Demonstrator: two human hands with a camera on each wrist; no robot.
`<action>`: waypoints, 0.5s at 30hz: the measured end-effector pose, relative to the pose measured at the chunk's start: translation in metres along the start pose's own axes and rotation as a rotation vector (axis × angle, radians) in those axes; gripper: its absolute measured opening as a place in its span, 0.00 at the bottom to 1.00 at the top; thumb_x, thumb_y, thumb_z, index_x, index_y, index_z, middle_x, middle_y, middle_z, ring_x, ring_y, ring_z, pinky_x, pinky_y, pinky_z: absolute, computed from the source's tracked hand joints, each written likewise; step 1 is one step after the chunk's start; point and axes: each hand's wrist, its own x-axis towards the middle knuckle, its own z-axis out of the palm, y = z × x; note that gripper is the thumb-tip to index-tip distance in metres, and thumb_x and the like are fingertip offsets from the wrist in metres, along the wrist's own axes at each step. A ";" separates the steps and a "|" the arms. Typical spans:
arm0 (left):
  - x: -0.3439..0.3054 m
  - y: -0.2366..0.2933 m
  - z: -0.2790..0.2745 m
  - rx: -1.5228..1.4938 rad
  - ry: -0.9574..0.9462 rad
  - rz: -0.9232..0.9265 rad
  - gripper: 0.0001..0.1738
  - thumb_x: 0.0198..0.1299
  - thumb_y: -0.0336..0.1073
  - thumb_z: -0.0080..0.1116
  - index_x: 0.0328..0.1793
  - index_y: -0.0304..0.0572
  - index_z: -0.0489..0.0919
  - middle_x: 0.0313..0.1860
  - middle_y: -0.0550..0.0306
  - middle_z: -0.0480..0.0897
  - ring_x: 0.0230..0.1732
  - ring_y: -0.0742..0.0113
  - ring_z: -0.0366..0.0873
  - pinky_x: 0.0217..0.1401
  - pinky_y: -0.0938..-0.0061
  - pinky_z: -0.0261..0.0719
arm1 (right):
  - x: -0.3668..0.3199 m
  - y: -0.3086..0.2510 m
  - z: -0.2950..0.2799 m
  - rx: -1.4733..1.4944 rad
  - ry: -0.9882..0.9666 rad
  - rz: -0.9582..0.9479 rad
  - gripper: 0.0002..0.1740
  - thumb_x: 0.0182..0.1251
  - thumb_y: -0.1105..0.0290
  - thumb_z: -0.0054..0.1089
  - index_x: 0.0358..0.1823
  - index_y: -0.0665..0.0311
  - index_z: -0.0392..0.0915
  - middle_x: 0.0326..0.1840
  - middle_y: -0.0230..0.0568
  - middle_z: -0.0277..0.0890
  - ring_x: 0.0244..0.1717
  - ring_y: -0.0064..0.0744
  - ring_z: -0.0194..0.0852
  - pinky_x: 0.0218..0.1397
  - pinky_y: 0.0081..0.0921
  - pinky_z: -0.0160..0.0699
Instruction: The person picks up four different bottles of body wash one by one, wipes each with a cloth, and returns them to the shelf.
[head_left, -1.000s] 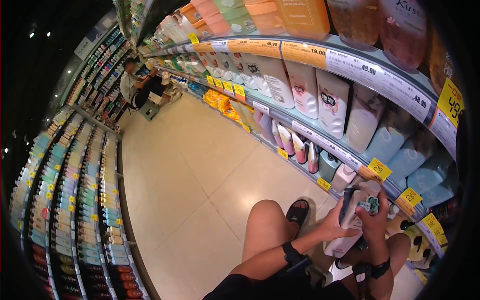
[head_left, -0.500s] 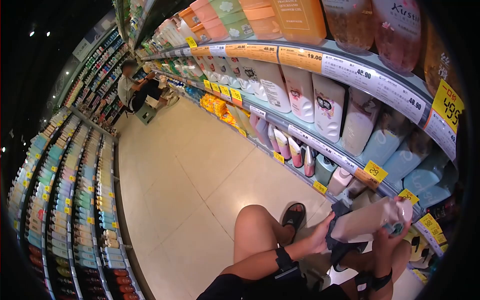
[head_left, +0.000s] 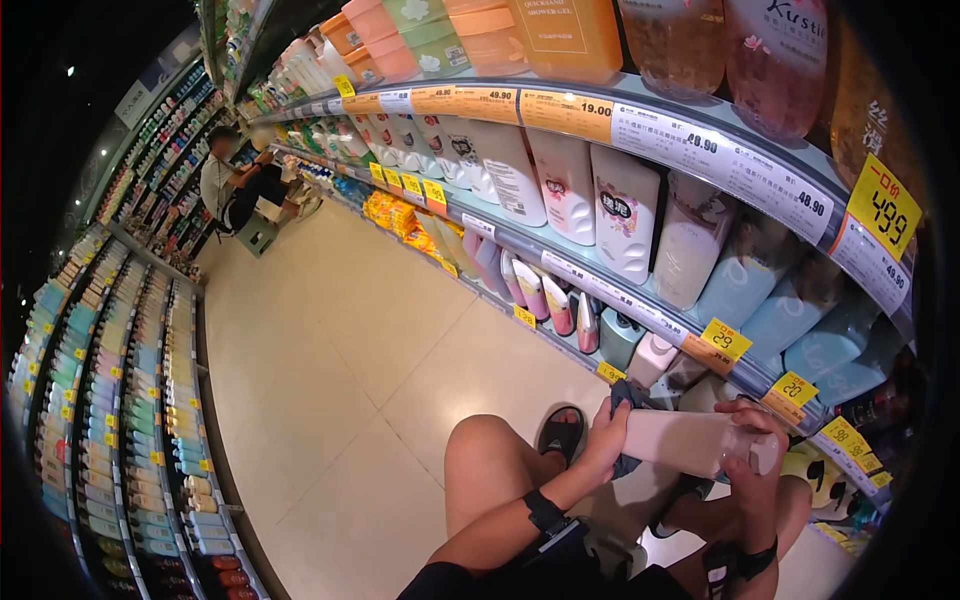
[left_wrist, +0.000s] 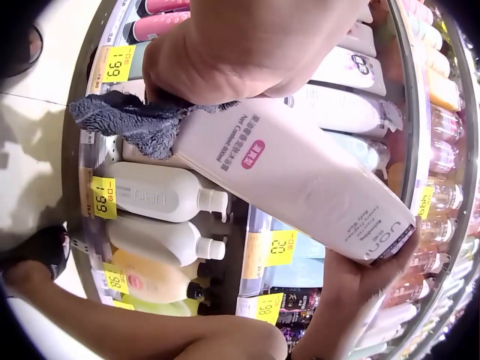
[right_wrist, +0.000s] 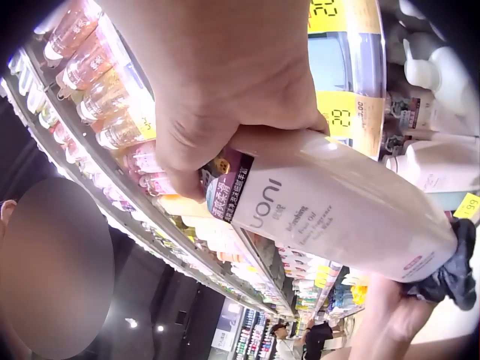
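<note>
A pale pink body wash bottle lies tilted on its side over the person's lap, its label showing in both wrist views. My right hand grips the bottle at its cap end, fingers round the shoulder. At the base end, my left hand holds a dark grey cloth against the bottle. The cloth wraps over the base edge, bunched beside it in the right wrist view.
Shelves of bottles with yellow price tags curve along the right, close to the hands. White pump bottles stand on the lowest shelf. Across the tiled floor is another stocked shelf. A person sits on a stool at the aisle's far end.
The bottle has gone from upright to lying sideways, its cap end towards the right. My left hand has shifted from the bottle's side to its base with the cloth.
</note>
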 end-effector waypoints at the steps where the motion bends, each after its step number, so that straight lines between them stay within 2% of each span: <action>1: -0.001 -0.004 -0.001 0.089 0.058 -0.003 0.16 0.68 0.43 0.44 0.54 0.40 0.70 0.41 0.54 0.79 0.39 0.69 0.77 0.42 0.75 0.74 | -0.002 0.005 -0.002 0.021 -0.009 -0.010 0.29 0.41 0.56 0.70 0.41 0.69 0.73 0.52 0.54 0.70 0.55 0.43 0.68 0.59 0.36 0.65; 5: 0.006 -0.012 -0.004 0.294 0.190 0.070 0.17 0.67 0.46 0.46 0.51 0.40 0.71 0.37 0.49 0.80 0.38 0.65 0.78 0.41 0.72 0.73 | -0.002 0.032 -0.007 0.081 -0.019 -0.090 0.28 0.45 0.57 0.72 0.42 0.68 0.72 0.50 0.56 0.71 0.53 0.44 0.69 0.58 0.38 0.66; 7: 0.005 -0.012 -0.002 0.423 0.282 0.034 0.18 0.65 0.48 0.48 0.51 0.42 0.71 0.35 0.45 0.80 0.37 0.59 0.78 0.43 0.68 0.73 | -0.002 0.037 -0.003 0.070 -0.032 -0.121 0.27 0.46 0.58 0.72 0.42 0.67 0.72 0.49 0.56 0.71 0.52 0.45 0.69 0.57 0.38 0.67; 8: 0.009 -0.017 -0.003 0.460 0.304 0.037 0.18 0.64 0.49 0.48 0.51 0.47 0.71 0.36 0.45 0.80 0.37 0.56 0.79 0.43 0.66 0.73 | -0.001 0.040 -0.003 0.048 -0.035 -0.160 0.26 0.47 0.59 0.71 0.42 0.67 0.71 0.48 0.57 0.71 0.51 0.45 0.69 0.57 0.39 0.67; 10: 0.007 -0.016 0.001 0.497 0.326 0.012 0.18 0.64 0.49 0.48 0.52 0.47 0.71 0.36 0.45 0.80 0.38 0.53 0.79 0.44 0.65 0.73 | 0.002 0.048 -0.006 0.020 -0.094 -0.212 0.26 0.48 0.59 0.71 0.43 0.67 0.70 0.47 0.57 0.71 0.50 0.46 0.69 0.56 0.40 0.68; 15: 0.022 -0.037 -0.006 0.481 0.302 0.051 0.17 0.64 0.48 0.47 0.51 0.47 0.70 0.36 0.44 0.80 0.38 0.52 0.78 0.44 0.64 0.73 | 0.002 0.053 -0.007 -0.004 -0.031 -0.232 0.27 0.49 0.58 0.70 0.43 0.67 0.68 0.46 0.56 0.70 0.50 0.46 0.69 0.55 0.40 0.68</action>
